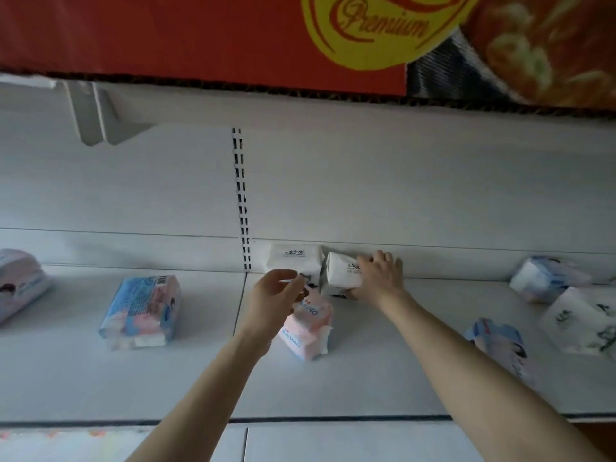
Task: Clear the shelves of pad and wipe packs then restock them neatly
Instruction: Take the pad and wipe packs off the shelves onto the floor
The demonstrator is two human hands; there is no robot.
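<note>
White shelf, packs scattered. Right hand grips a white pack at the back wall, beside its twin pack. Left hand hovers loosely curled and holding nothing over a pink pack. This looks like restocking; next, square the held pack against its twin.

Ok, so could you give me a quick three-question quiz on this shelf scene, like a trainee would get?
1. True or false: the right hand holds a white pack at the back of the shelf.
2. The front pack, nearest the left hand, is mostly: A green, B pink, C black.
3. Fill in: the yellow logo above the shelf reads ____.

Key: 1 true; 2 B; 3 Premium.
</note>
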